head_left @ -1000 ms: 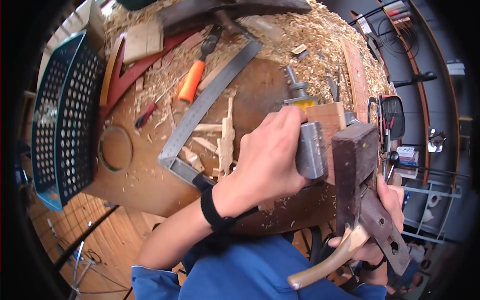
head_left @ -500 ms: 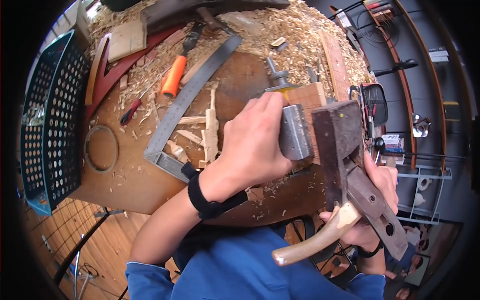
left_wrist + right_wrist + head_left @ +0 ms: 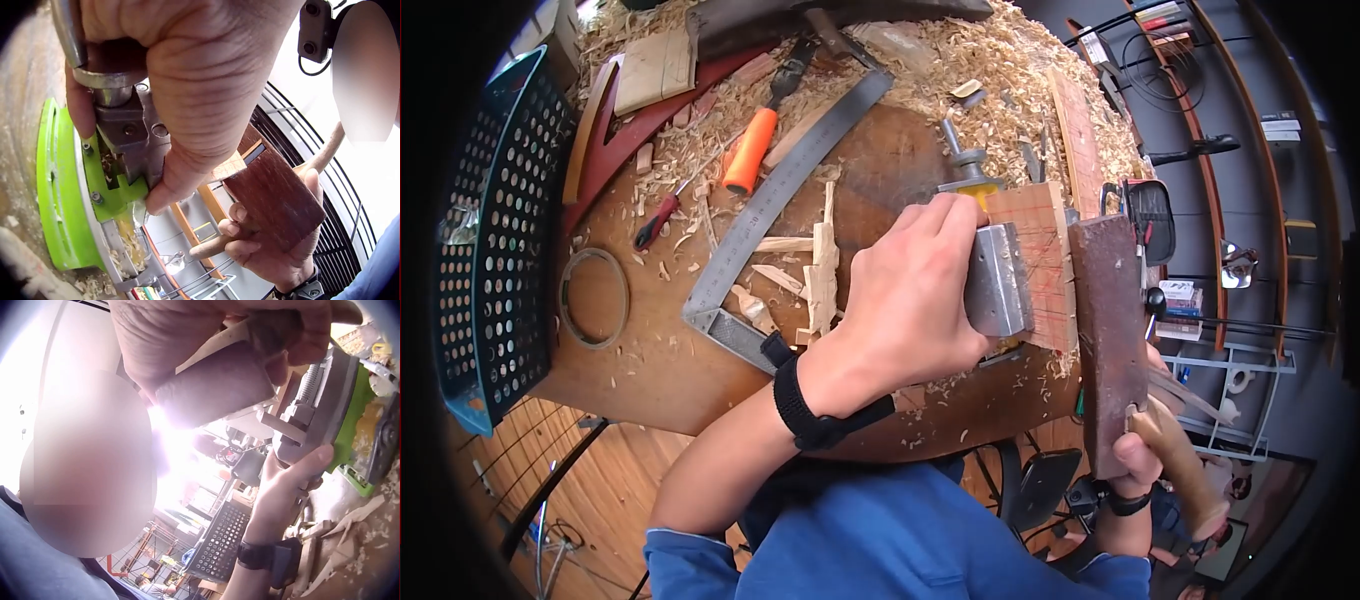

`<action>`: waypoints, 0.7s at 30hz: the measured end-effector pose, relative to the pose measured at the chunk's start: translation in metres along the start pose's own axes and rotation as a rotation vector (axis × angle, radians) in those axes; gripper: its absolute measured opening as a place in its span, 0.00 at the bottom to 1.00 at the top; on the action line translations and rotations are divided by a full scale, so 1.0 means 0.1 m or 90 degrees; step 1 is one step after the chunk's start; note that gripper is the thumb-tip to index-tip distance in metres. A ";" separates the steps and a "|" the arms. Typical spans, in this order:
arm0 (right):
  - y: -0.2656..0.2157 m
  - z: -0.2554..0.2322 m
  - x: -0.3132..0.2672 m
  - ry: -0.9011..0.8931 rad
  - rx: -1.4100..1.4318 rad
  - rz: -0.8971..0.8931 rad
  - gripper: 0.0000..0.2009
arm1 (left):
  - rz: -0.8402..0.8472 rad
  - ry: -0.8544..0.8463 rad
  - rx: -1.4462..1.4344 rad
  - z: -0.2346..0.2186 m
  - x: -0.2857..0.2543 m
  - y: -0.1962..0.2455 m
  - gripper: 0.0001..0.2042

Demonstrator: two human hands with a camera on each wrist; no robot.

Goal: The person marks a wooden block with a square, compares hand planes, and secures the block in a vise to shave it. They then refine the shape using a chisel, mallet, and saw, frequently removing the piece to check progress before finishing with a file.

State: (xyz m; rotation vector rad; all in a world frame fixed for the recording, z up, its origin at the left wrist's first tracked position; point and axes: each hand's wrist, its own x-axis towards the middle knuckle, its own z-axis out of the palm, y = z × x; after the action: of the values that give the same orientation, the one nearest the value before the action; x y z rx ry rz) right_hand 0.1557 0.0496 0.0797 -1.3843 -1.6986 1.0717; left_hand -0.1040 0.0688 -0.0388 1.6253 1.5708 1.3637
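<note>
Shavings [image 3: 1010, 135] strew the workbench [image 3: 670, 375], with wood scraps [image 3: 824, 275] between steel square [image 3: 785, 185] and vise [image 3: 997, 290].

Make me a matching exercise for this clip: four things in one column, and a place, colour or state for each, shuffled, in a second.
Things:
1. wooden hand plane
2. metal vise
3. steel square
4. perforated basket

Places, colours, states:
A. L-shaped, lying on the table
B. gripped by the left hand
C. teal, at the far left of the head view
D. held by the right hand

Right pairs: 1-D, 2-B, 3-A, 4-C
</note>
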 end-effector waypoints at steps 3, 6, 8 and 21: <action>-0.04 -0.06 0.15 -0.095 -0.322 -0.275 0.59 | -0.016 -0.009 -0.004 -0.02 0.00 0.02 0.31; -0.30 0.04 0.22 -0.133 -0.583 -0.492 0.54 | -0.012 -0.004 -0.005 -0.04 0.02 0.06 0.33; -0.36 0.11 0.23 -0.117 -0.562 -0.530 0.51 | 0.000 -0.012 -0.004 -0.06 0.02 0.09 0.34; -0.35 0.09 0.36 -0.167 -0.480 -0.488 0.48 | -0.077 -0.136 -0.018 -0.15 0.11 0.04 0.35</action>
State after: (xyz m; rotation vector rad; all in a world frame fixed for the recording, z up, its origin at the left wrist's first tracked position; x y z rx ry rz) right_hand 0.1261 0.0798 0.1083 -0.8155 -2.6722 0.1657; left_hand -0.1172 0.0738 -0.0259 1.5753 1.4894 1.1058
